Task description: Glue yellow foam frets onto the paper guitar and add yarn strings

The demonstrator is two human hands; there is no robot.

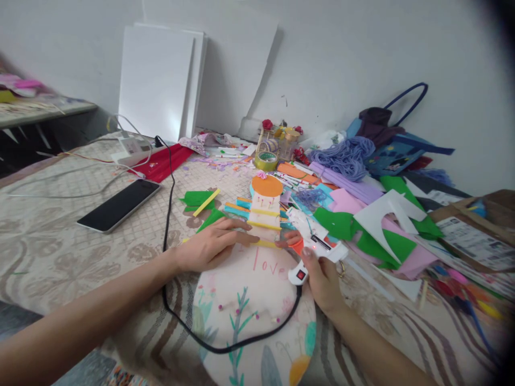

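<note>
your left hand (215, 246) is palm down, fingers loosely stretched out, not closed round anything; its fingertips touch the yellow strip (265, 244) laid across the guitar-shaped board (259, 281). can't tell whether they press on it or just rest there. your right hand (324, 284) is wrapped round the white glue gun (322, 247), thumb on top, the orange nozzle (296, 245) aimed left, near the strip's right end. a small red light shows on the gun's body.

the board lies right in front of you at the tabletop's (96, 257) near edge, between your forearms, wide part toward you, narrow neck pointing away. it has "love" in red letters, painted leaves and a few small pins on the wide part; more yellow strips cross the neck, and an orange disc (266, 186) is at its far end.

the gun's black cord (166, 230) loops over the board, then runs up on your left past the black-screened tablet (120, 205). green paper (197, 199) with a loose yellow strip on it is beyond your left hand. to the right: paper scraps in a heap, purple yarn (344, 158), blue bag (396, 153). white panels (156, 80) lean on the wall behind.
</note>
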